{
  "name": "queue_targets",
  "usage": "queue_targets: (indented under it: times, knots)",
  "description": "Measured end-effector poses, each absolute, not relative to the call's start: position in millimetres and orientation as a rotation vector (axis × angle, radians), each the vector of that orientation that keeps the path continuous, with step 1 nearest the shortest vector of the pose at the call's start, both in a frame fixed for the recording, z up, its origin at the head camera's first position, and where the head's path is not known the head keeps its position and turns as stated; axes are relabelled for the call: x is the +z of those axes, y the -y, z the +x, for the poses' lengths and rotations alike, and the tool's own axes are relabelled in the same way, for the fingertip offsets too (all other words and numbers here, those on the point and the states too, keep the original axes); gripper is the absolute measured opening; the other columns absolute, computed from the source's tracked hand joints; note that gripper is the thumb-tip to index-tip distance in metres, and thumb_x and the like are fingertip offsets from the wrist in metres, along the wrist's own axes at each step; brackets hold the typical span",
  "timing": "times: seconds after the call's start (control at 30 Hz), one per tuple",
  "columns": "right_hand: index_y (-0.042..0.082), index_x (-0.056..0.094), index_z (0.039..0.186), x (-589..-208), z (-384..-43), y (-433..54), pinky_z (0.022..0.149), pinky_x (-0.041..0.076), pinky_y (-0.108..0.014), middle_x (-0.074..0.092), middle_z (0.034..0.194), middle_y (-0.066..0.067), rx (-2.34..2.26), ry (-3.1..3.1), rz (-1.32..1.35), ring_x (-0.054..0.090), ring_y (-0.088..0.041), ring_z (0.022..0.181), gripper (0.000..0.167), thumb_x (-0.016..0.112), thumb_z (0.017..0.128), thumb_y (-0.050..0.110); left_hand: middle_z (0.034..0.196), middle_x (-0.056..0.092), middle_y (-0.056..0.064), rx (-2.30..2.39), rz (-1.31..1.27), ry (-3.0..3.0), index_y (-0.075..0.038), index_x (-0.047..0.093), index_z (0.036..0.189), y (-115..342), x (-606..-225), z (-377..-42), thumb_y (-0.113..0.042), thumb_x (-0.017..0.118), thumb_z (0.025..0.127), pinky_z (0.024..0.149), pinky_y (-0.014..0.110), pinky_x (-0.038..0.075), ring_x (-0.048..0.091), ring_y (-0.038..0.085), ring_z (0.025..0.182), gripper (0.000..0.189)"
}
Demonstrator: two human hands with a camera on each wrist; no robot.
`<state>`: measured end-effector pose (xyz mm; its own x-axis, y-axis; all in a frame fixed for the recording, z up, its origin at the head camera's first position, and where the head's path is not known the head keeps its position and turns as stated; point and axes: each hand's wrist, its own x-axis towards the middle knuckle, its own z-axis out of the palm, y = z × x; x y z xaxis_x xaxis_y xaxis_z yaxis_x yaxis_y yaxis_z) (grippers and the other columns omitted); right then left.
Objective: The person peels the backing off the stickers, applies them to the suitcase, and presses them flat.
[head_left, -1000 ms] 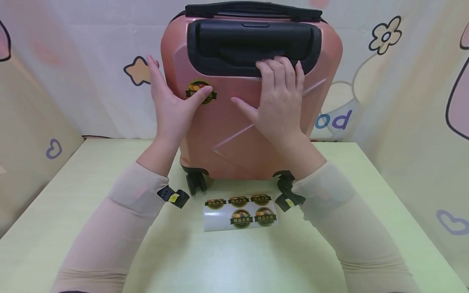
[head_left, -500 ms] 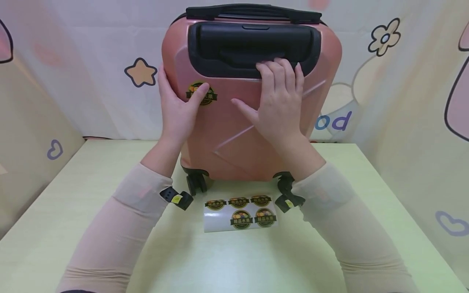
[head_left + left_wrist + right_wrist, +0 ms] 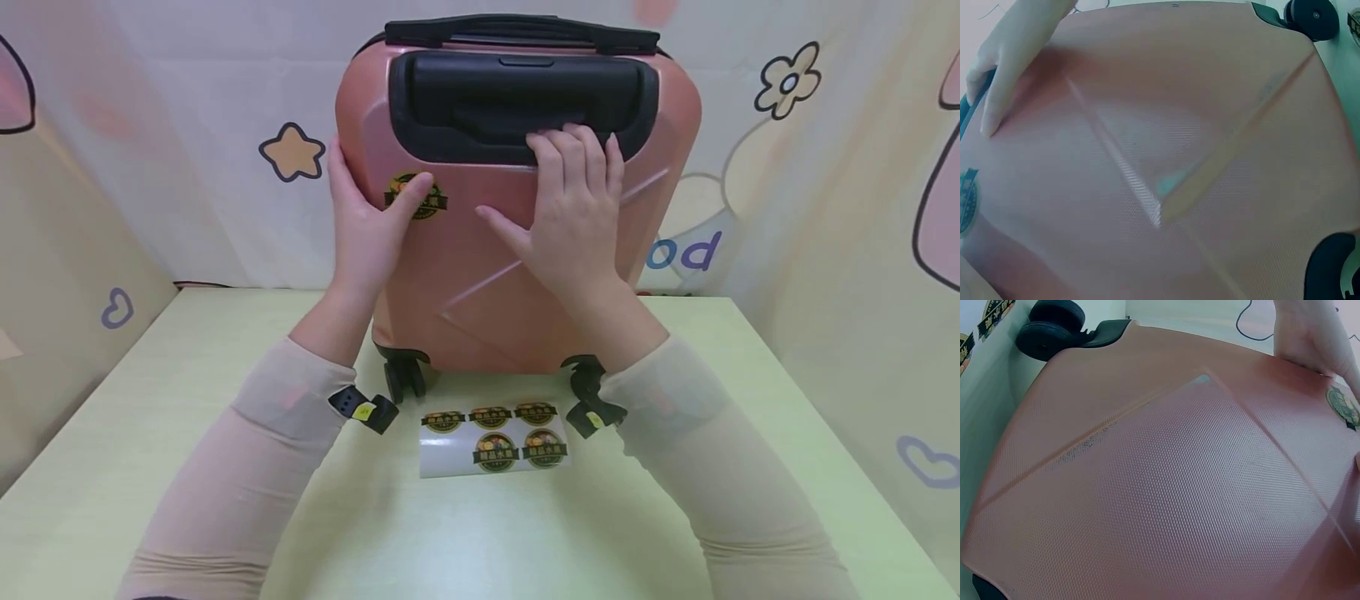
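While the suitcase [image 3: 480, 275] stands upright on the table [image 3: 480, 542], the left hand [image 3: 367, 237] grips its side edge, thumb over the sticker [image 3: 436, 203], apparently to press it; the right hand [image 3: 573, 217], fingers relaxed, rests at the handle recess [image 3: 472, 147], presumably for steadiness

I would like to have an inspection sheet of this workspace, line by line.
Surface: pale table
Job's things: upright case, one sticker on its front, partly covered; before it, sheet with five stickers
Clutter: nothing seen
Grips: left grip holds the case's side, thumb on sticker; right grip rests its fingers on black panel
Cables: nothing certain; dark line at back left is unclear
Surroundings: printed cloth behind and at both sides
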<state>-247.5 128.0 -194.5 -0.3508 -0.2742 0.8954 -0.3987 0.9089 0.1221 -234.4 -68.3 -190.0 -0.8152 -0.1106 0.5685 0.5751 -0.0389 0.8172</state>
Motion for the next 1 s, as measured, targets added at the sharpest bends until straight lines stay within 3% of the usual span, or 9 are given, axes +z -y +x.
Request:
queue_targets:
  times: [0.13,0.47,0.8,0.9,1.0]
  knots:
    - [0.0,0.044,0.128,-195,-248,-127,0.11,0.01,-0.046,0.047,0.126,-0.018,0.135,1.944,0.497,0.035,-0.032,0.123,0.075,0.05,0.085,0.061,0.137,0.033,-0.001,-1.866,-0.451,1.761,-0.012,0.013,0.144,65,-191,-235,-0.021,0.076,0.076,0.096,0.025,0.039,0.034,0.007,0.121,0.094]
    - [0.0,0.044,0.128,-195,-247,-127,0.11,0.009,-0.046,0.047,0.126,-0.018,0.141,1.939,0.483,0.034,-0.031,0.123,0.076,0.051,0.084,0.061,0.141,0.027,0.004,-1.884,-0.504,1.773,-0.008,0.009,0.145,67,-190,-232,-0.02,0.06,0.09,0.099,0.024,0.036,0.03,0.01,0.125,0.076]
    - [0.0,0.044,0.128,-195,-248,-127,0.11,0.009,-0.045,0.047,0.126,-0.017,0.149,1.942,0.484,0.034,-0.031,0.124,0.075,0.051,0.084,0.061,0.148,0.018,0.006,-1.82,-0.527,1.791,-0.006,0.003,0.147,69,-194,-234,-0.022,0.047,0.096,0.103,0.021,0.029,0.022,0.009,0.131,0.069]
    - [0.0,0.044,0.128,-195,-248,-127,0.11,0.009,-0.045,0.047,0.127,-0.017,0.159,1.936,0.486,0.034,-0.03,0.124,0.074,0.053,0.084,0.059,0.154,0.006,0.005,-1.564,-0.477,1.886,-0.004,-0.002,0.148,71,-206,-245,-0.037,0.05,0.093,0.108,0.024,0.018,0.008,0.007,0.137,0.082]
    - [0.0,0.044,0.128,-195,-248,-128,0.11,0.009,-0.045,0.047,0.127,-0.018,0.149,1.939,0.49,0.034,-0.03,0.124,0.074,0.052,0.084,0.059,0.154,0.002,0.014,-0.995,-0.451,2.0,0.001,0.004,0.147,70,-224,-256,-0.055,0.046,0.089,0.112,0.036,0.002,-0.002,0.018,0.141,0.09]
